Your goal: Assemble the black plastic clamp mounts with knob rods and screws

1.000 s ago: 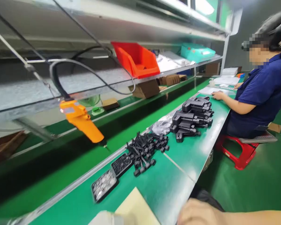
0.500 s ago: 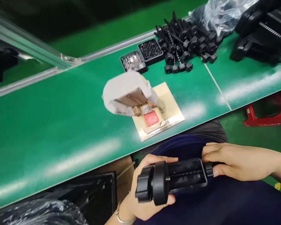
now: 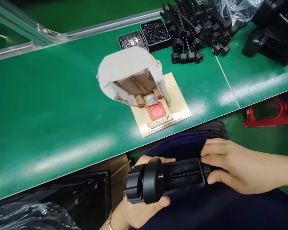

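Below the green table's (image 3: 62,105) near edge, left hand (image 3: 139,204) and right hand (image 3: 227,167) both grip closed around a black plastic clamp assembly (image 3: 168,179).

Two bare hands, left hand (image 3: 139,207) with a thin silver bracelet (image 3: 110,222) at the wrist, right hand (image 3: 227,164) on a bare forearm, no sleeves in view, dark navy clothing (image 3: 206,210) over the lap

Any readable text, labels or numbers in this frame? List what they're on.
None readable.
Small pale label on the beige plate: too small and blurred to read.
Black clamp part held in left hand and right hand: no markings visible.
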Action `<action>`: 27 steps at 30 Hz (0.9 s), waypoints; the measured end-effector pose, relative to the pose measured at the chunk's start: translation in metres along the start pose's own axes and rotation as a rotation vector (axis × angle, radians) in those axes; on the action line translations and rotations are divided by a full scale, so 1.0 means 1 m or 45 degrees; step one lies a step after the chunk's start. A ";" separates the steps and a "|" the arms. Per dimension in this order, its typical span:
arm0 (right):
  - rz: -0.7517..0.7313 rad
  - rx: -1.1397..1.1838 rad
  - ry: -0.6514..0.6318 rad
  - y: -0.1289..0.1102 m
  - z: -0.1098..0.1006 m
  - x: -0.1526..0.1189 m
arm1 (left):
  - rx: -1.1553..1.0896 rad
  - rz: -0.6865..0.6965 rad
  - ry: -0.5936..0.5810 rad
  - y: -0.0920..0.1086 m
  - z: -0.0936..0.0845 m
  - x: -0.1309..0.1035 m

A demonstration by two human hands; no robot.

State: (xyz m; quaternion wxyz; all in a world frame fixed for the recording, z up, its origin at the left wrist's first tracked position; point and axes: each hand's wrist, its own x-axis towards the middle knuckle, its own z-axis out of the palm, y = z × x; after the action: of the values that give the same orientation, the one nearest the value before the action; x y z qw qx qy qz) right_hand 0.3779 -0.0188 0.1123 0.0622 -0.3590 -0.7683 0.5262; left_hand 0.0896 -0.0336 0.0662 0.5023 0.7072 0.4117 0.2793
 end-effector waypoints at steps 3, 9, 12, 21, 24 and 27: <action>-0.087 -0.146 0.092 0.001 0.005 -0.001 | -0.018 -0.017 -0.040 0.002 0.000 0.002; -0.309 -0.682 0.497 0.003 0.021 -0.003 | -0.044 -0.031 -0.056 0.003 0.000 0.002; -0.331 -0.685 0.569 0.003 0.018 -0.005 | -0.087 -0.046 -0.040 0.005 0.000 0.001; 0.172 0.011 -0.089 -0.001 -0.015 -0.010 | -0.308 -0.124 -0.212 0.013 0.006 0.008; 0.151 -0.057 -0.089 -0.002 -0.008 -0.010 | -0.292 -0.110 -0.190 0.017 0.008 0.007; 0.086 -0.225 0.046 -0.001 0.003 -0.009 | -0.256 -0.068 -0.132 0.018 0.009 0.006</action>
State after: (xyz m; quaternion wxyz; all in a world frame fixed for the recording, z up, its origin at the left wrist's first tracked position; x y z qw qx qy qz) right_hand 0.3824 -0.0271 0.1145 0.0264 -0.3982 -0.7979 0.4517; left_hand 0.1055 -0.0357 0.0799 0.5986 0.6555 0.3738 0.2690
